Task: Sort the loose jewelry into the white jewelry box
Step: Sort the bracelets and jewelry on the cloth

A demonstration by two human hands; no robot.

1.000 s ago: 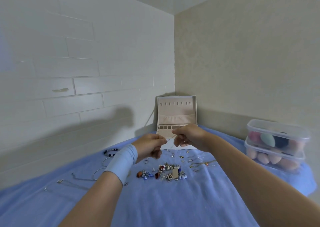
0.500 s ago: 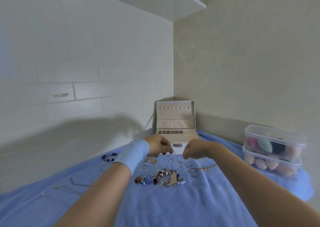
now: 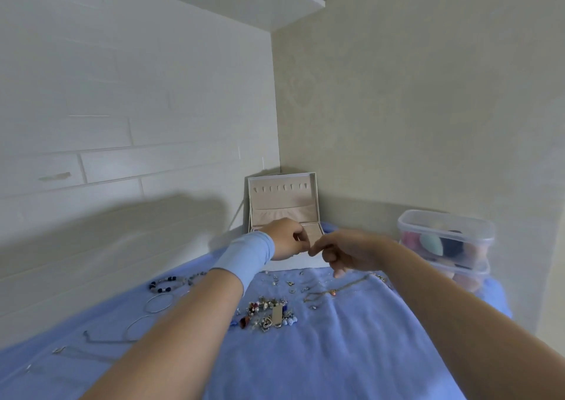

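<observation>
Both hands have gone forward from above the blue cloth [image 3: 305,366] to the white jewelry box [image 3: 282,199], open against the far corner, so a piece is probably being delivered. Most of the sorting is left: a beaded bracelet [image 3: 171,282] and bangles [image 3: 159,303] lie toward the cloth's left edge, and loose jewelry [image 3: 269,311] is scattered mid-cloth. Left hand [image 3: 286,242], in a blue wristband [image 3: 244,257], hovers at the box's front with fingers curled. Right hand [image 3: 351,253] meets it, thumb and forefinger pinched, other fingers loosely curled. Whether they hold a piece cannot be told. Stacked plastic tubs [image 3: 443,240] stand at the right edge.
</observation>
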